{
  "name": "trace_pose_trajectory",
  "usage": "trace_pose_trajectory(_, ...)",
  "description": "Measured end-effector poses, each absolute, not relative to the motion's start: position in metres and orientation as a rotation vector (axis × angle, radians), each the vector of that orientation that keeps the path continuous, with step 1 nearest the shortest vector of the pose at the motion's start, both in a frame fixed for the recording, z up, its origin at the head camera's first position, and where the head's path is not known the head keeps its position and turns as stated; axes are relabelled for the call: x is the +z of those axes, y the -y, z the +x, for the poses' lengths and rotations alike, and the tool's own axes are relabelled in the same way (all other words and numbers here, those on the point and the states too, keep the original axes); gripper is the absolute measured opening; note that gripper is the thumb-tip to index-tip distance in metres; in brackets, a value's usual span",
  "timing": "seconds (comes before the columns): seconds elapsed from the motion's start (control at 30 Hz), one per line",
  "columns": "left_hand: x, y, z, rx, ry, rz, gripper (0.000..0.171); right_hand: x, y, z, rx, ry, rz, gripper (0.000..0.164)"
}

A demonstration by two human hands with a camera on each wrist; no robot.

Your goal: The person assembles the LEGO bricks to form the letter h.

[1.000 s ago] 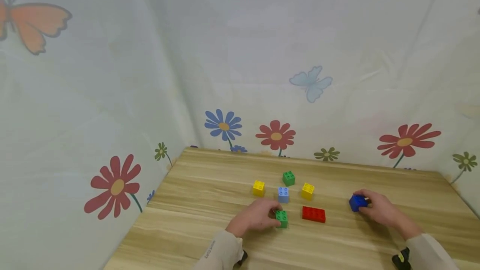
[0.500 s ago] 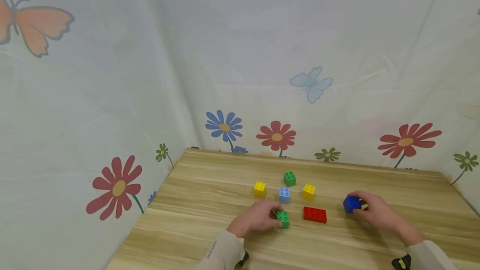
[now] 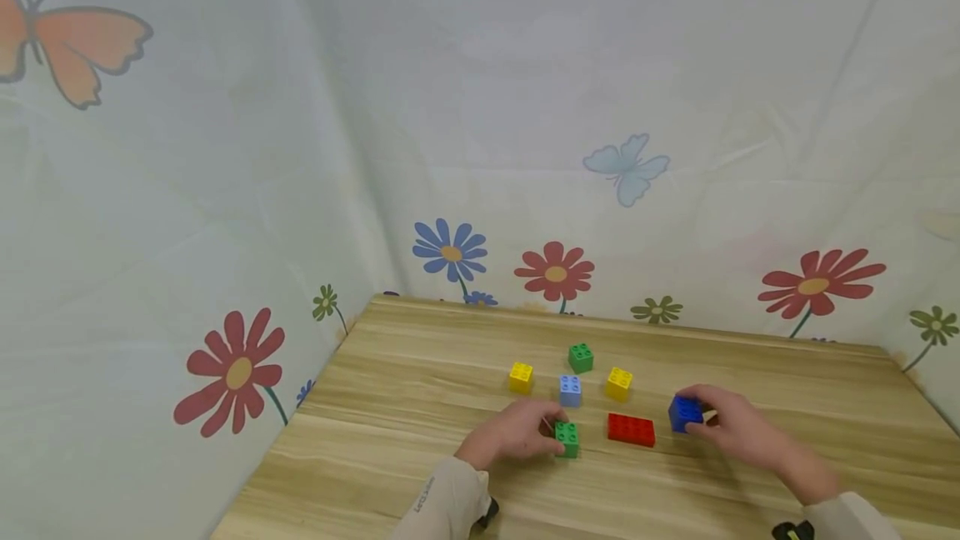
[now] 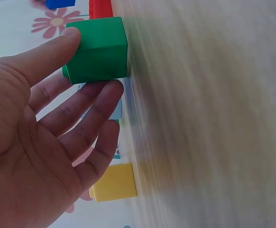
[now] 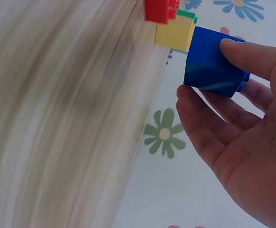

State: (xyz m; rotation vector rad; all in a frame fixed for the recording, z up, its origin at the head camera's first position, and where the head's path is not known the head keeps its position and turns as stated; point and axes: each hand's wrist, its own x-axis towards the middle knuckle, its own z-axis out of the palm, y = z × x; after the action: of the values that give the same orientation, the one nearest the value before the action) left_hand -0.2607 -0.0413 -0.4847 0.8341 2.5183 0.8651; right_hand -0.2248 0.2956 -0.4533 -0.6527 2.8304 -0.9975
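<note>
My left hand (image 3: pixel 517 432) pinches a green toy brick (image 3: pixel 567 438) between thumb and fingers. In the left wrist view that green brick (image 4: pixel 97 50) rests against the table top, the thumb on one side. My right hand (image 3: pixel 742 427) grips a dark blue brick (image 3: pixel 685 413). The right wrist view shows the blue brick (image 5: pixel 216 61) held off the table surface between thumb and fingers. Between the two hands lies a long red brick (image 3: pixel 631 429), close to the left of the blue one.
Behind the hands stand a light blue brick (image 3: pixel 570 390), a yellow brick (image 3: pixel 521 377), another yellow brick (image 3: pixel 618 384) and a second green brick (image 3: pixel 581 357). A wooden table (image 3: pixel 405 357) carries them all. A flowered cloth (image 3: pixel 480 107) hangs beyond its back edge.
My right hand has carried the blue brick leftward, nearer to the red brick. The left hand keeps its hold on the green brick in about the same spot.
</note>
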Motion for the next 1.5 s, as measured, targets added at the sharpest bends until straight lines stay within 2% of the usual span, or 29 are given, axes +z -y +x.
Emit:
trace_pose_trajectory(0.63, -0.486, 0.037, -0.260, 0.927, -2.476, 0.775, 0.024, -0.450, -0.259, -0.217, -1.009, -2.769, -0.720, 0.044)
trace_pose_trajectory(1.5, -0.487, 0.042, -0.260, 0.989, -2.451, 0.750, 0.023, -0.460, -0.205, -0.220, -0.966, -2.840, -0.904, 0.036)
